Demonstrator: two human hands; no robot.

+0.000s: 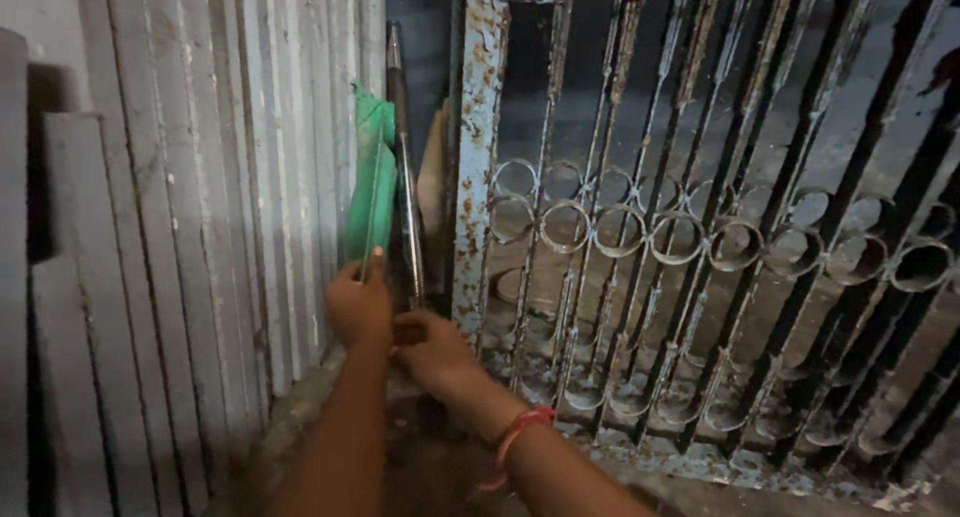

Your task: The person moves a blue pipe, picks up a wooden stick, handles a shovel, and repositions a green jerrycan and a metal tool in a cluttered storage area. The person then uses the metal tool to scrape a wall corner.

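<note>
My left hand (357,302) is closed around a thin metal rod (372,207) that stands upright against a green plastic piece (370,192). My right hand (428,352), with an orange-red thread band at the wrist, grips the lower end of a thicker dark metal pipe (405,177) standing upright in the narrow gap. Both hands are close together at the bottom of the gap between stacked slabs and a gate.
Grey stone slabs (190,227) lean upright in a row on the left. A rusty blue-painted iron gate (700,237) with ring ornaments fills the right. Its corroded post (478,157) stands just right of the pipe. The floor (420,467) below is dirty.
</note>
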